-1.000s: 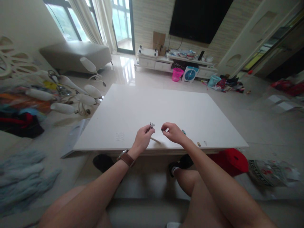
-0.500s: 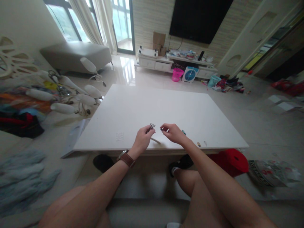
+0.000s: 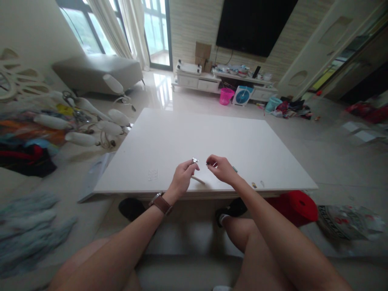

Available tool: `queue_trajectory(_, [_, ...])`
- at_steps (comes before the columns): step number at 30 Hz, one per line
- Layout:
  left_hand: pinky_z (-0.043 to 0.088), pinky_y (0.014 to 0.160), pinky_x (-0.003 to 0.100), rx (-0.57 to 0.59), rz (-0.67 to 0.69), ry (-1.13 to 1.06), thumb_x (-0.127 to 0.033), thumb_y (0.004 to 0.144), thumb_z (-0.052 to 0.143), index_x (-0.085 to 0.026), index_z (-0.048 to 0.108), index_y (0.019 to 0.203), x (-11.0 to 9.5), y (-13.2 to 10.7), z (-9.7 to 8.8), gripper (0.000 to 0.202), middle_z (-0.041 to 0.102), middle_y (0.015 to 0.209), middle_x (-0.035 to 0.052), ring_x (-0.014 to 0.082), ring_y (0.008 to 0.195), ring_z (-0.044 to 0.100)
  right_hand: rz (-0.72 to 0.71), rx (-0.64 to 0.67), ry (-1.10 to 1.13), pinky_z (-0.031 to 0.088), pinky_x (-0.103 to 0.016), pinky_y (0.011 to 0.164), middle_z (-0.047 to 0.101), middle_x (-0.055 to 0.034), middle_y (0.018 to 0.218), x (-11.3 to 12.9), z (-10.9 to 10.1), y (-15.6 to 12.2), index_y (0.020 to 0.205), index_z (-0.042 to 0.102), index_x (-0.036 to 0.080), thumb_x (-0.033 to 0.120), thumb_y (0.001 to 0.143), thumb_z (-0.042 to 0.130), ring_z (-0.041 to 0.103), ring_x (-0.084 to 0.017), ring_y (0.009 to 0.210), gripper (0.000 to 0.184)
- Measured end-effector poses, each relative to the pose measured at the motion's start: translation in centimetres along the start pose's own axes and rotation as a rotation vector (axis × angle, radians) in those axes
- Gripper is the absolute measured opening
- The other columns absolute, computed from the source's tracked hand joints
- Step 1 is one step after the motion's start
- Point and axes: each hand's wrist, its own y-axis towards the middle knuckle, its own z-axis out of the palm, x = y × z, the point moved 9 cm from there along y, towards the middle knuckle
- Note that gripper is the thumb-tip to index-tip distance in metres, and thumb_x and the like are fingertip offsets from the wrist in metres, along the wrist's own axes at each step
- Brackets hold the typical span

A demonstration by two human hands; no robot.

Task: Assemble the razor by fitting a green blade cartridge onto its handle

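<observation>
My left hand [image 3: 182, 174] is closed on a small silvery metal piece [image 3: 195, 161] whose top sticks out above the thumb and forefinger. A thin pale rod [image 3: 198, 180] shows below that hand, slanting down to the right; whether it joins the metal piece I cannot tell. Across a narrow gap, my right hand [image 3: 220, 169] pinches a tiny dark piece [image 3: 207, 163] between thumb and fingertips. Both hands are over the near part of the white table [image 3: 194, 137]. A small dark green item [image 3: 235, 169] lies just right of my right hand.
Toward the near right edge lie a small yellow and dark item [image 3: 254, 185] and a small clear piece [image 3: 262, 183]. A clear gridded sheet [image 3: 153, 174] lies at left. White lamp arms [image 3: 110, 127] stand beside the table's left side; a red roll [image 3: 298, 208] sits below its right corner.
My left hand has turned the metal piece slightly. My right hand has shifted a touch to the right, widening the gap a little.
</observation>
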Motion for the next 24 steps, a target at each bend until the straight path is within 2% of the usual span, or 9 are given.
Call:
queue_trajectory(4, [0.027, 0.051, 0.028, 0.003, 0.013, -0.05, -0.037, 0.089, 0.047, -0.017, 0.062, 0.069, -0.1, 0.0, 0.1, 0.032, 0.04, 0.053, -0.0041, 0.0113, 0.051, 0.036, 0.08, -0.088, 0.151, 0.05, -0.028, 0.068, 0.069, -0.0014, 0.073, -0.3, -0.9, 0.0, 0.084, 0.064, 0.019, 0.018, 0.081, 0.062, 0.064, -0.015, 0.068, 0.004])
queue_trajectory(8, [0.026, 0.049, 0.027, 0.003, -0.01, -0.069, -0.041, 0.089, 0.048, -0.017, 0.061, 0.068, 0.0, 0.0, 0.1, 0.034, 0.039, 0.05, -0.0043, 0.0112, 0.049, 0.034, 0.121, -0.123, 0.337, 0.051, -0.028, 0.068, 0.069, -0.0018, 0.077, -0.6, -1.3, 0.1, 0.095, 0.065, 0.019, 0.023, 0.08, 0.065, 0.066, -0.015, 0.069, 0.016])
queue_trajectory(11, [0.025, 0.048, 0.027, 0.0, -0.027, -0.057, -0.044, 0.089, 0.047, -0.018, 0.061, 0.068, 0.1, 0.0, 0.1, 0.036, 0.037, 0.048, -0.0045, 0.0111, 0.047, 0.032, 0.13, -0.139, 0.413, 0.051, -0.029, 0.069, 0.069, -0.0026, 0.076, -0.9, -1.4, 0.2, 0.095, 0.067, 0.018, 0.026, 0.077, 0.068, 0.065, -0.016, 0.07, 0.019])
queue_trajectory(17, [0.023, 0.047, 0.027, 0.001, -0.037, -0.067, -0.045, 0.09, 0.047, -0.018, 0.06, 0.068, 0.3, 0.0, 0.1, 0.037, 0.036, 0.048, -0.0049, 0.0105, 0.046, 0.03, 0.14, -0.166, 0.479, 0.05, -0.029, 0.068, 0.069, -0.0018, 0.073, -1.5, -1.4, 0.4, 0.085, 0.068, 0.017, 0.027, 0.074, 0.072, 0.063, -0.015, 0.07, 0.015])
queue_trajectory(24, [0.023, 0.047, 0.026, 0.012, -0.023, -0.063, -0.044, 0.09, 0.047, -0.017, 0.061, 0.068, 0.1, -0.3, 0.4, 0.037, 0.036, 0.048, -0.0049, 0.0103, 0.046, 0.031, 0.128, -0.137, 0.405, 0.049, -0.027, 0.064, 0.072, -0.0036, 0.076, -1.3, -1.1, 0.2, 0.081, 0.072, 0.017, 0.026, 0.076, 0.071, 0.064, -0.015, 0.068, 0.01])
